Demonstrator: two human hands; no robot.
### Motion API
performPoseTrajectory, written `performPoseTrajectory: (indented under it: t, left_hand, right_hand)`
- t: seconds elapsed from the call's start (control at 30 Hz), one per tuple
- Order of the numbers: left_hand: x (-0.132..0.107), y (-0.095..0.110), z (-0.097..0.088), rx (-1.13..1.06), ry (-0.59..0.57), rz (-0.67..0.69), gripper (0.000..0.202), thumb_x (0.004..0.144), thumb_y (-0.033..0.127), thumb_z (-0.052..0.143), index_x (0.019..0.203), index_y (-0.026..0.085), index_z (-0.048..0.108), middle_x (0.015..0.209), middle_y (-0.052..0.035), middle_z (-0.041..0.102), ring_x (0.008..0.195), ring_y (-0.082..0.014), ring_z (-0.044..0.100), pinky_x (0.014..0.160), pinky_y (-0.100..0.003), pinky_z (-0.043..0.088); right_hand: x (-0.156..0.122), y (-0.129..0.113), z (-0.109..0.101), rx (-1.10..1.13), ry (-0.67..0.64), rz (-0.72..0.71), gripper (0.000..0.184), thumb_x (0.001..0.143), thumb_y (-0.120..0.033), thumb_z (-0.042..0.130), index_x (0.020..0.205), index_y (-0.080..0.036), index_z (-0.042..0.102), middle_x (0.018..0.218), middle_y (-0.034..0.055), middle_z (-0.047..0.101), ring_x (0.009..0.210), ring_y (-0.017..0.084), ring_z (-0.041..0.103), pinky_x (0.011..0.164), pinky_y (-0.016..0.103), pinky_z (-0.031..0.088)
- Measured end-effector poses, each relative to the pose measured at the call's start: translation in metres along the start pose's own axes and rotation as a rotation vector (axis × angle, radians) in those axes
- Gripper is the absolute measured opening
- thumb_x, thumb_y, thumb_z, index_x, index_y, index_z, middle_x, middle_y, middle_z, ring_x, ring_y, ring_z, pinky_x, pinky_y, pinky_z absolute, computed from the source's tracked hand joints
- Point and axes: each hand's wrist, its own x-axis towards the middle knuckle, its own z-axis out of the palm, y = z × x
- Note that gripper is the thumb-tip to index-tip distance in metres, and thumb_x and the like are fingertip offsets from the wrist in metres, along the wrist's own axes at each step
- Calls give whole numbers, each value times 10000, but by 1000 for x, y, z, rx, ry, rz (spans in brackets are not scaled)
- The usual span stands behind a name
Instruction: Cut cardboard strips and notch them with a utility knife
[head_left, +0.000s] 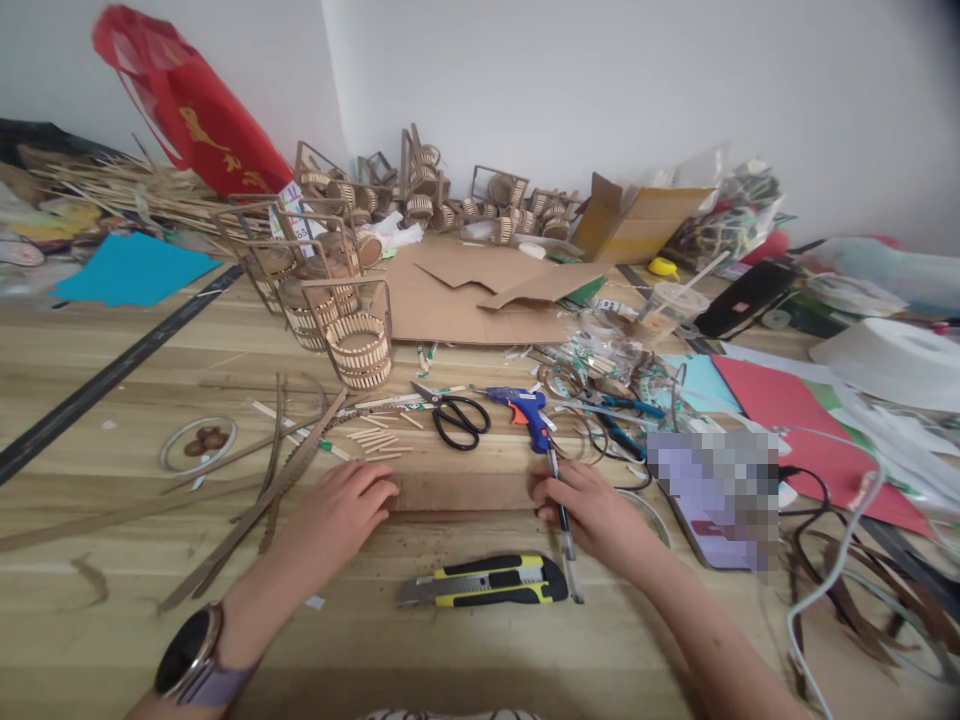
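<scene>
A flat brown strip of cardboard or wood (pixel 463 493) lies crosswise on the table between my hands. My left hand (pixel 349 505) has its fingers curled over the strip's left end. At the right end, my right hand (pixel 589 505) touches the strip with bent fingers, and a pen (pixel 563 520) is held slanting through them. Just in front of me rests a yellow and black utility knife (pixel 487 582). Beyond the strip are black-handled scissors (pixel 456 418) and a blue glue gun (pixel 525 412).
Small wooden buckets (pixel 358 348) with handles stand at the left, with long brown strips (pixel 262 490) near my left arm. Cardboard sheets (pixel 457 300) lie farther back. A phone (pixel 705 500) and cables (pixel 832 590) are on the right.
</scene>
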Motion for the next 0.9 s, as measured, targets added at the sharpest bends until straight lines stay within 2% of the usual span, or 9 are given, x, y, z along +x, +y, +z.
performPoseTrajectory:
  t: [0.13, 0.63, 0.9]
  left_hand:
    - [-2, -3, 0, -24, -30, -16, 205, 915, 104, 557, 1049, 199, 679, 1194, -88, 667, 1106, -267, 621, 971, -452, 515]
    - [-15, -12, 2, -48, -69, -40, 267, 922, 103, 538, 1104, 215, 699, 1262, -88, 652, 1130, -265, 615, 977, -444, 526]
    - [-25, -19, 12, -51, -40, -27, 474, 876, -24, 471, 1205, 238, 689, 1310, -98, 632, 1187, -271, 581, 988, -454, 522]
  right_hand:
    - [0, 3, 2, 39, 11, -4, 165, 927, -127, 502, 907, -230, 629, 1082, 87, 694, 1036, 242, 619, 894, 413, 499]
    - [1, 5, 4, 42, -12, -14, 211, 908, -70, 483, 898, -230, 620, 1061, 78, 699, 1074, 240, 629, 894, 386, 508]
    - [1, 6, 4, -9, -21, -28, 177, 919, -107, 502, 890, -229, 628, 1101, 87, 705, 1023, 250, 644, 880, 415, 519]
